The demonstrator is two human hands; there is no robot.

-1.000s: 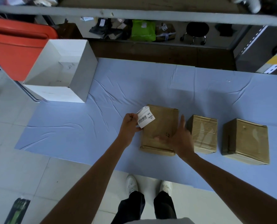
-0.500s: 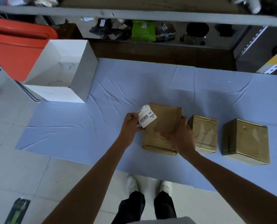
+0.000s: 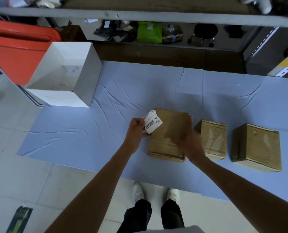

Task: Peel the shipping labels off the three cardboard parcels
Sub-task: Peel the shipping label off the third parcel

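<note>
Worktop (image 3: 123, 91) was covered in blue cloth. Label (image 3: 153, 122) was pinched between left fingers (image 3: 137, 123), just beside the parcel (image 3: 166, 132) clamped by right fingers (image 3: 190, 121). A slow, low pull was judged best, with the parcel pinned down.

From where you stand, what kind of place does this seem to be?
Probably a parcel-handling stockroom: cardboard parcels sit on a blue cloth, the left hand holds a barcoded shipping label, and bagged packages lie under the shelf behind.

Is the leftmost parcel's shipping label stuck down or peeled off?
Peeled up: the left hand pinches the label, lifted at the left parcel's edge. Whether its far corner still sticks, cannot tell.
</note>
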